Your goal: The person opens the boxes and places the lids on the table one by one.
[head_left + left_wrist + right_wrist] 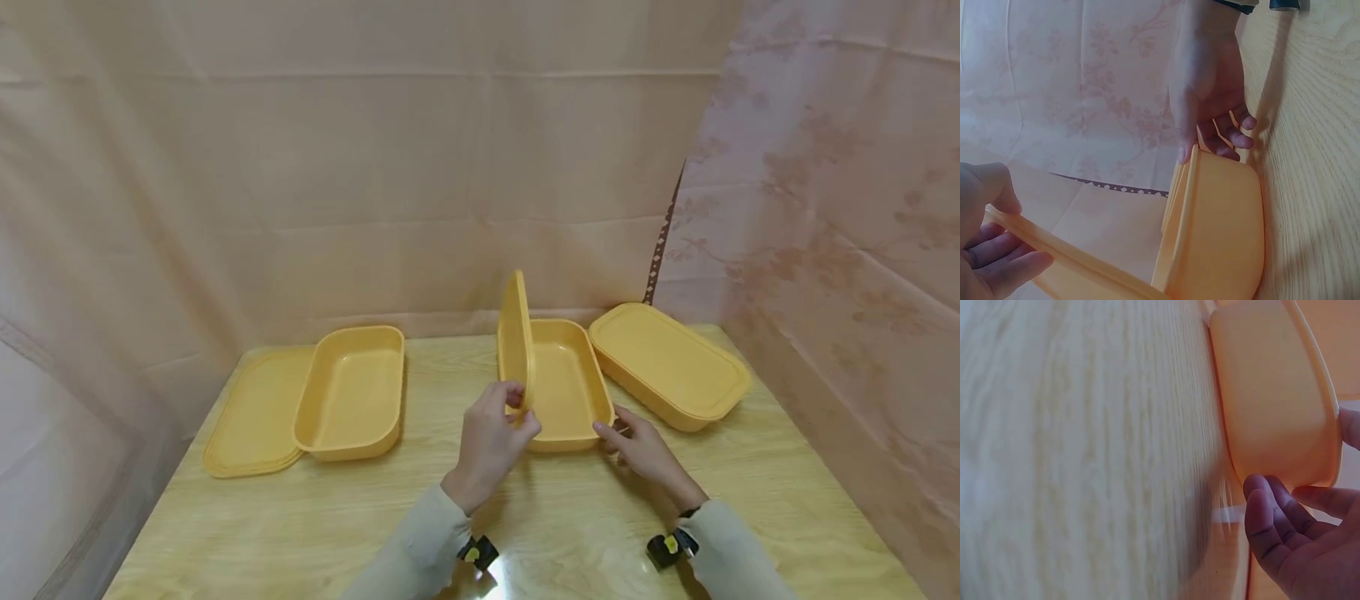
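My left hand (pixel 491 437) pinches the near edge of a yellow lid (pixel 516 337), which stands nearly upright over the left side of an open yellow box (pixel 568 392). Inside, the box shows nothing but its bare bottom. At its near right corner, my right hand (pixel 645 450) grips the box with the thumb at the rim and fingers against the outside. The left wrist view shows the lid's edge (pixel 1085 265) between thumb and fingers. In the right wrist view, the box wall (pixel 1279 394) meets the fingertips of the right hand (pixel 1310 537).
A lidded yellow box (pixel 667 362) sits close by on the right, angled. To the left, another open yellow box (pixel 352 392) overlaps a flat stack of yellow lids (pixel 258 408). Curtains (pixel 450 167) hang behind and beside the wooden table (pixel 570 533).
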### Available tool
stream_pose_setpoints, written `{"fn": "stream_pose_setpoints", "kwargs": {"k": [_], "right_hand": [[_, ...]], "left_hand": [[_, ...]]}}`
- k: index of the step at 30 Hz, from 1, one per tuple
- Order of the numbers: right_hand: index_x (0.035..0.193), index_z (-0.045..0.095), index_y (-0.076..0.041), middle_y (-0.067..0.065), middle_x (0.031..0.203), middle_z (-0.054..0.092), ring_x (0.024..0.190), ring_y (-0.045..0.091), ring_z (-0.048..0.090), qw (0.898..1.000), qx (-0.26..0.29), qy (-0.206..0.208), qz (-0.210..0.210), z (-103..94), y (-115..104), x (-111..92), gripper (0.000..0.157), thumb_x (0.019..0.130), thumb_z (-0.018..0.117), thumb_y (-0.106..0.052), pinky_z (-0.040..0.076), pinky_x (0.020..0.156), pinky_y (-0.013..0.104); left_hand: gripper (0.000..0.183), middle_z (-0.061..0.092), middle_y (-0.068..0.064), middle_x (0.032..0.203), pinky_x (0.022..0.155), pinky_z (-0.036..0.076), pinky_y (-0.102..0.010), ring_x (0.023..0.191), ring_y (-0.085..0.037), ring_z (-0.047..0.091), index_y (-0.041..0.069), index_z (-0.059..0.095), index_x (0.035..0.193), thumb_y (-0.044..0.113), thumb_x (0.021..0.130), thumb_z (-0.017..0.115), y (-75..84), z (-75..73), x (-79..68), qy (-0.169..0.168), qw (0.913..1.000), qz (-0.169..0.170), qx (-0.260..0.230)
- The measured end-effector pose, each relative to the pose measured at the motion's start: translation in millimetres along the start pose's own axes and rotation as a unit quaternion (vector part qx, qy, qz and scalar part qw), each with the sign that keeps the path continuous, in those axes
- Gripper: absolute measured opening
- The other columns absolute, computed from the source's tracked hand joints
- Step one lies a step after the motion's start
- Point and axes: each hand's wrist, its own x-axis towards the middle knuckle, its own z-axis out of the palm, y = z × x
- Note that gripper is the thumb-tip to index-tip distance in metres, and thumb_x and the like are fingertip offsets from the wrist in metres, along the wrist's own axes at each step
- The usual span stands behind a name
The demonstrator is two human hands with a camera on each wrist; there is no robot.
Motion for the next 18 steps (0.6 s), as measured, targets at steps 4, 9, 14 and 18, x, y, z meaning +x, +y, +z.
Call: {"fn": "stream_pose_setpoints", "kwargs": {"k": [4,9,14,18], "right_hand": [[0.144,0.044,-0.006,0.016,0.089,0.057,0.07,0.017,0.057,1.0,0.009,0.004,0.008,1.1,0.2,-1.4,0.056,0.097,0.059,-0.034,0.051,0.054,0.028],[0.144,0.042,-0.005,0.015,0.09,0.057,0.069,0.016,0.056,1.0,0.007,0.003,0.015,1.3,-1.7,-2.8,0.057,0.097,0.059,-0.033,0.051,0.055,0.028],[0.144,0.043,-0.005,0.015,0.092,0.058,0.073,0.018,0.058,1.0,-0.004,0.005,0.016,1.8,-1.4,-2.6,0.058,0.097,0.058,-0.035,0.052,0.055,0.028],[0.143,0.044,-0.005,0.016,0.092,0.058,0.072,0.017,0.057,1.0,-0.004,0.005,0.015,2.4,-1.3,-1.5,0.056,0.098,0.058,-0.034,0.052,0.055,0.028]], "left_hand": [[0.023,0.065,-0.009,0.085,0.061,0.057,-0.019,0.075,-0.018,0.066,0.001,0.061,0.097,0.0,0.075,0.07,-0.5,-3.0,-1.5,-0.001,1.0,-0.008,-0.005],[0.023,0.065,-0.009,0.087,0.062,0.056,-0.016,0.076,-0.017,0.066,0.001,0.06,0.097,0.002,0.076,0.069,-2.7,-4.4,-2.4,-0.002,0.9998,-0.014,-0.011],[0.024,0.065,-0.01,0.088,0.063,0.058,-0.019,0.078,-0.019,0.067,0.001,0.06,0.099,0.003,0.076,0.069,-5.1,-4.9,-3.2,0.002,0.9991,-0.033,-0.025],[0.025,0.065,-0.012,0.09,0.062,0.06,-0.028,0.079,-0.021,0.068,0.0,0.059,0.099,0.002,0.076,0.068,-6.2,-6.4,-3.1,0.003,0.9983,-0.042,-0.039]]}}
